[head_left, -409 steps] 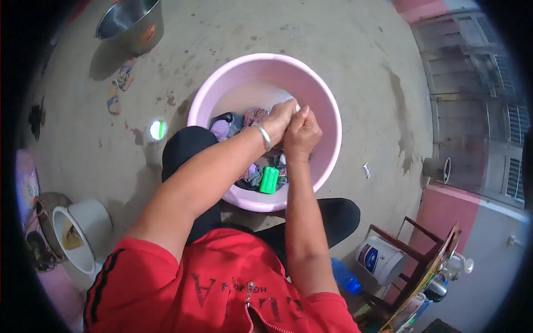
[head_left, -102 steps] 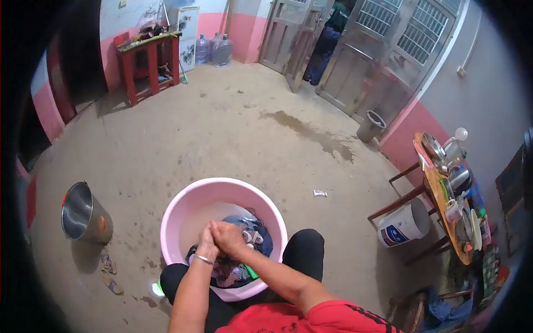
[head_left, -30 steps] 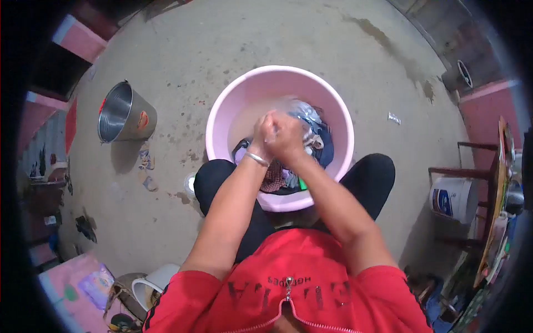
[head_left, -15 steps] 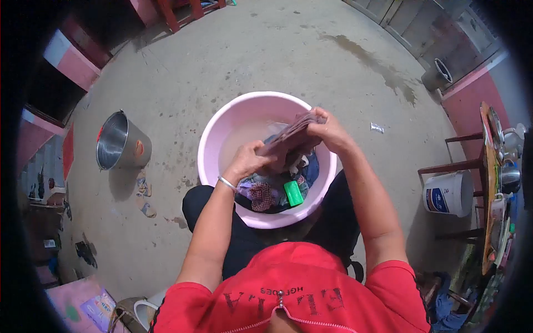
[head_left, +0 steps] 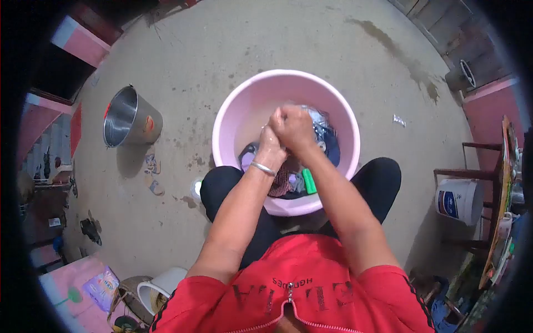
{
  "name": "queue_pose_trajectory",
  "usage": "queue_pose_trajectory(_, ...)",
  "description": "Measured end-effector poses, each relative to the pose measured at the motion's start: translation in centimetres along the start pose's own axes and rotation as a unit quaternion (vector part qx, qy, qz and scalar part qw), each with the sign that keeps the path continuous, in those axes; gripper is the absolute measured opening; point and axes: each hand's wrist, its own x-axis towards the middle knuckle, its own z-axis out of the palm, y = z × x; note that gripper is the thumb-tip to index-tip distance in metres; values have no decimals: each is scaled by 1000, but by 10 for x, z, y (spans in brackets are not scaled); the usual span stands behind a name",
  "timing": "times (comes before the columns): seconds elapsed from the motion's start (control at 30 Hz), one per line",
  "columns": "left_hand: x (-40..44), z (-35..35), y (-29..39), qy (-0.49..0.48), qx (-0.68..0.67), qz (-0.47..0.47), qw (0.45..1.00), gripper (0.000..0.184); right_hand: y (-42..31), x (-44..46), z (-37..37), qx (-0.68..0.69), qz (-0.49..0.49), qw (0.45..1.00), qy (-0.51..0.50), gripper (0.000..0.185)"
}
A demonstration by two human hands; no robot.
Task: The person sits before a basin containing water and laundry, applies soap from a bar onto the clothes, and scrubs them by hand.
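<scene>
A pink basin (head_left: 342,111) holds water and several pieces of wet clothing (head_left: 330,145), between my knees. Over its middle, my left hand (head_left: 270,145), with a silver bangle on the wrist, is closed against my right hand. My right hand (head_left: 293,126) is a fist pressed just above and right of it. Whatever the two hands grip is hidden by the fingers. Below them in the basin lie a dark red checked cloth (head_left: 281,180) and a purple cloth (head_left: 247,161). A green bar-shaped object (head_left: 308,181) rests on the clothes near the basin's front wall.
A metal bucket (head_left: 145,123) stands at the left, with sandals (head_left: 154,176) in front of it. At the right are a white bucket (head_left: 459,201) and a table (head_left: 504,191) with dishes. A white pail (head_left: 169,283) is at the lower left.
Half a second ago my hands were apart, stretching a brownish cloth between them; now they are together over the basin and that cloth is not distinguishable. The camera view has shifted.
</scene>
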Motion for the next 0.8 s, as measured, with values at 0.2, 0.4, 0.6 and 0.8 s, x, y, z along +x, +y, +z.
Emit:
queue_pose_trajectory(0.2, 15, -24, 13, -187, -20, -26, 982, 31, -14, -16, -3, 51, -32, 998, 19, 19)
queue_pose_trajectory(0.4, -3, 7, 24, -186, 126, -51, 973, 26, 62, -4, -41, -28, 125, 988, -86, 35)
queue_pose_trajectory(0.6, -29, 32, 32, -160, 262, 62, 950, 17, 80, 1, -110, 61, 93, 855, -507, 36)
queue_pose_trajectory(0.8, -42, 24, 31, -289, 524, 97, 795, 24, 39, 41, -157, 317, 100, 930, -154, 12)
